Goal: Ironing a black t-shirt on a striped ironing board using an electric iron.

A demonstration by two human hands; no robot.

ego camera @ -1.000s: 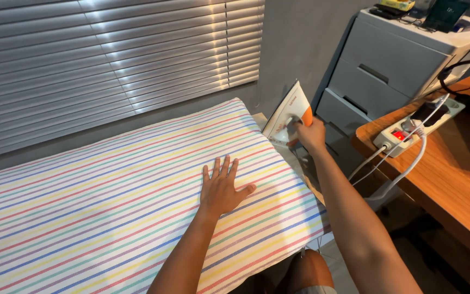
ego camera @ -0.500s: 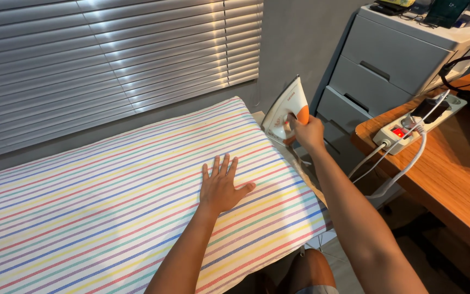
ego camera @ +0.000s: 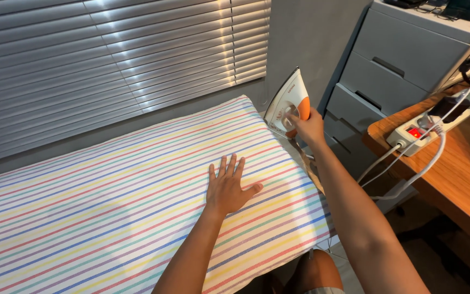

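Your iron [ego camera: 288,103] is white with an orange handle end and stands upright on its heel, nose pointing up toward 12 o'clock, just past the cloth's far right corner at about 1 o'clock. Your cloth [ego camera: 110,201] is white with thin stripes of red, blue, green, yellow and purple. It lies flat and smooth, spread from 9 o'clock across to about 3 o'clock.

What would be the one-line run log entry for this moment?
left hand: flat on striped cloth | right hand: grip on upright iron at cloth's far end | power strip: on wooden desk
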